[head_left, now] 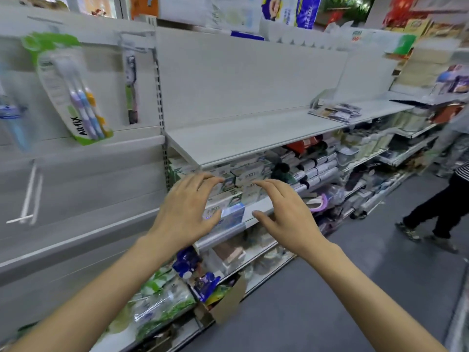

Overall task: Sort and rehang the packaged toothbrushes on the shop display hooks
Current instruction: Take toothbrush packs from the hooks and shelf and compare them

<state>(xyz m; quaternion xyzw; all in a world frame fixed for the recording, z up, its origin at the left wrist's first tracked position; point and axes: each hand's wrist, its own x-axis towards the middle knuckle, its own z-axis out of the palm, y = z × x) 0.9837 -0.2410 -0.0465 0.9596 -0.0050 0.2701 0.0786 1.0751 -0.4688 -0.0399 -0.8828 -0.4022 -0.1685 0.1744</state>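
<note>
Both hands are held out in front of the shelving, palms down, and neither carries anything: the left hand [186,210] has its fingers loosely spread and its grip released, and the right hand [285,215] likewise has relaxed, slightly bent fingers with nothing between them. They hover before a lower shelf stacked with boxed goods [238,179], not over the toothbrushes. The task's items hang well to the left on the white back panel [228,72]: a green-carded pack of toothbrushes [76,97] hangs askew on its hook, a single packaged toothbrush [131,90] hangs beside it, and a blue pack [12,118] shows blurred at the frame edge. Bare display hooks [28,199] project lower on the same panel. A second person [441,199] stands in the aisle at right. Judgement: this is a between-items step, with hands free and no pack in hand. The next move appears to call for reaching up and left, taking a pack by its card, and threading its hang-hole onto a matching hook
</note>
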